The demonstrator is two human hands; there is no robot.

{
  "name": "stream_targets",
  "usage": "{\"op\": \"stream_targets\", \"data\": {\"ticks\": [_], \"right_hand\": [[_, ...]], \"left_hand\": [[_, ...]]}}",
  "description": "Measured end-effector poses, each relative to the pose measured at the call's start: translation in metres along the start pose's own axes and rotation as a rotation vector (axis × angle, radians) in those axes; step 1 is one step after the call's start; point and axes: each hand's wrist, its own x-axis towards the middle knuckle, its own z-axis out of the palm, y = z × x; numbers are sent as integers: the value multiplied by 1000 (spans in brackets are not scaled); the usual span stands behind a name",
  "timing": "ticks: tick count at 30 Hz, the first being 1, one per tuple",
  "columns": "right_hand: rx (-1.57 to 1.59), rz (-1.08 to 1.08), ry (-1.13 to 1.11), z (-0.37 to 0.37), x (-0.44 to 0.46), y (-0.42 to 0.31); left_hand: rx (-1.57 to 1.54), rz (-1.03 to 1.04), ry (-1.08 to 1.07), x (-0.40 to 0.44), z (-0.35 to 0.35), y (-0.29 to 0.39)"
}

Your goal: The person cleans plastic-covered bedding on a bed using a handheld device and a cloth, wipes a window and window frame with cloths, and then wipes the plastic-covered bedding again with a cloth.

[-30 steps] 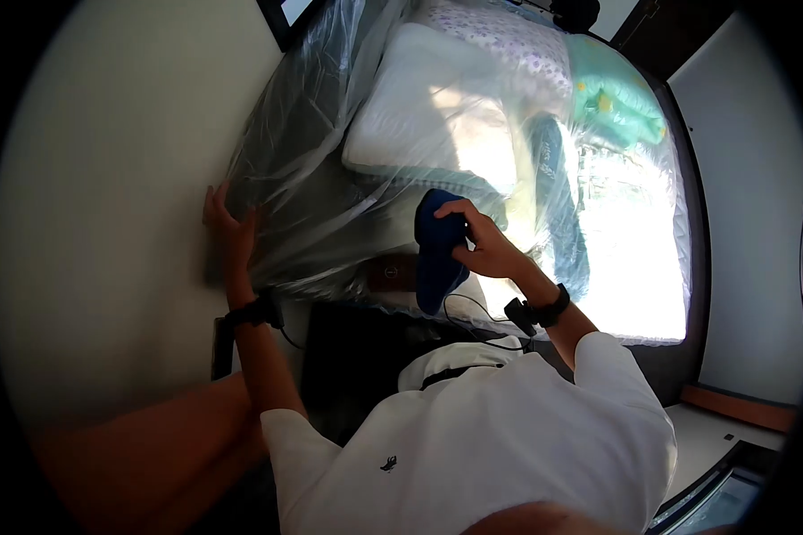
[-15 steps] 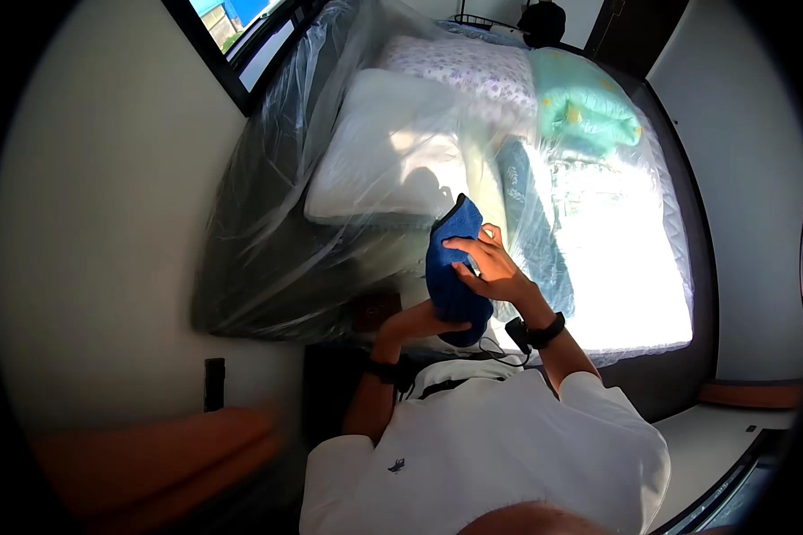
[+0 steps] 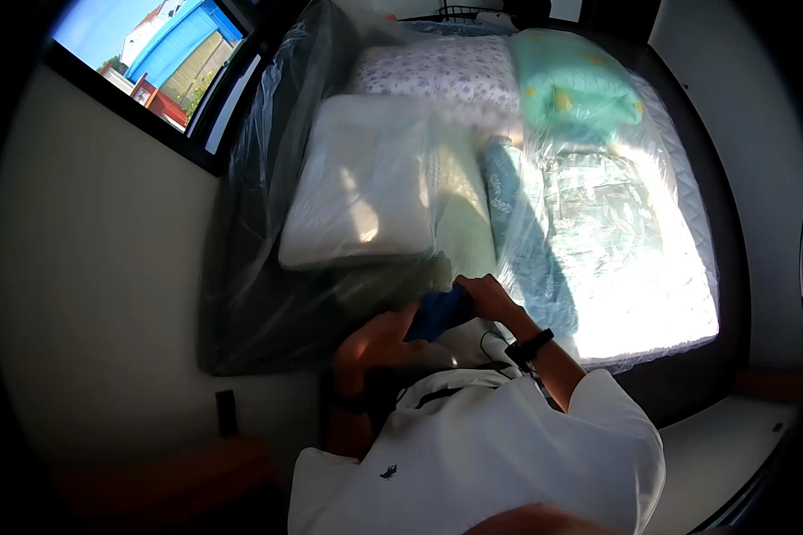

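Note:
A small blue cloth (image 3: 435,314) with a dark edge is stretched between my two hands, in front of my white shirt. My right hand (image 3: 489,297) pinches its right end, fingers closed. At its left end, my left hand (image 3: 379,341) is closed on the fabric, its fingertips partly hidden. Just beyond the hands lies a bed under clear plastic sheeting (image 3: 268,294). A dark band sits on each wrist, and a thin cable loops by the right one.
Under the plastic lie a white folded quilt (image 3: 361,187), a purple-flowered pillow (image 3: 442,76), a mint-green folded quilt (image 3: 580,85) and blue-green patterned bedding (image 3: 607,201). A window (image 3: 165,67) is at upper left. An orange-brown surface (image 3: 165,477) stands at lower left.
The cloth and both hands have come lower, nearer my body. My right hand has moved from the cloth's upper part to its right end, and the cloth is now more sideways. The view has shifted.

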Motion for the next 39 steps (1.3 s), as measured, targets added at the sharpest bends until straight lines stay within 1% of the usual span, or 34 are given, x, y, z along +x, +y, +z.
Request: {"op": "stream_targets", "data": {"ticks": [1,2,3,4,6,7,8,10,11,12,13,14,15,16,17,19,20,22,23,24,25,26,27,28,29,30,31,32,33,34,36,37,38,39], "right_hand": [[5,84,76,-6,9,-5],[21,192,136,-6,1,-14],[21,217,137,-11,6,-13],[16,217,151,-6,8,-1],[-139,136,148,13,9,28],[-56,164,54,10,9,25],[-68,148,51,6,17,28],[272,-22,-138,8,19,31],[374,61,-271,11,27,33],[384,-46,-262,3,32,29],[395,-154,-257,2,42,16],[438,-182,-323,1,60,11],[502,-216,-401,11,72,3],[454,-256,-277,16,72,-1],[464,-172,-397,26,84,-7],[464,-203,-418,36,87,-16],[455,-227,-419,40,89,-18],[409,-301,-362,37,89,-25],[308,-407,-235,36,100,-29],[194,-488,-59,31,109,-33],[164,-465,81,24,124,-35],[637,-148,161,27,146,-38],[532,124,151,-19,150,-76],[483,-34,365,-19,163,-71],[374,-37,423,-21,174,-75],[262,-40,486,-23,183,-79],[263,-38,502,-17,191,-78],[13,-106,474,-6,198,-71],[-234,-165,445,3,204,-65],[-225,-160,469,14,204,-61],[-138,-155,256,41,198,-61],[-129,-153,274,50,193,-67],[-204,-201,231,58,188,-73],[-288,-240,174,61,183,-75]], "left_hand": [[-4,-16,12,-2,-18,14],[-151,-124,-57,-7,-36,32],[-268,-203,-109,-2,-54,41],[-257,-192,-107,0,-48,35],[-490,150,372,4,-21,11],[-489,158,375,11,-24,4],[-469,205,403,19,-30,-3],[-465,236,422,27,-32,-11],[-387,378,520,36,-35,-16],[-318,540,642,54,-33,-13],[-291,485,773,57,-31,-18],[-198,329,823,57,-32,-23],[-208,409,965,57,-27,-18],[-215,484,1110,59,-23,-14],[-243,475,1143,54,-29,-12],[-236,525,802,42,-36,1],[-275,506,800,41,-41,-12],[-204,373,573,43,-44,-23],[-197,312,679,42,-44,-46],[-192,234,756,37,-40,-61],[-345,58,868,30,-51,-60],[-496,-122,964,24,-68,-67],[-431,-202,1122,25,-72,-88],[-359,-270,1280,30,-74,-119],[-357,-268,1274,36,-74,-152],[-227,-292,1383,48,-71,-187],[-89,-310,1492,60,-66,-215],[-81,-294,1488,69,-58,-233],[-45,-232,1314,79,-52,-251],[-1,-175,1141,89,-44,-267],[-8,-46,1085,122,0,-273],[19,-40,1102,137,23,-271],[46,-32,1118,146,38,-270],[45,-25,1110,138,37,-252]]}}
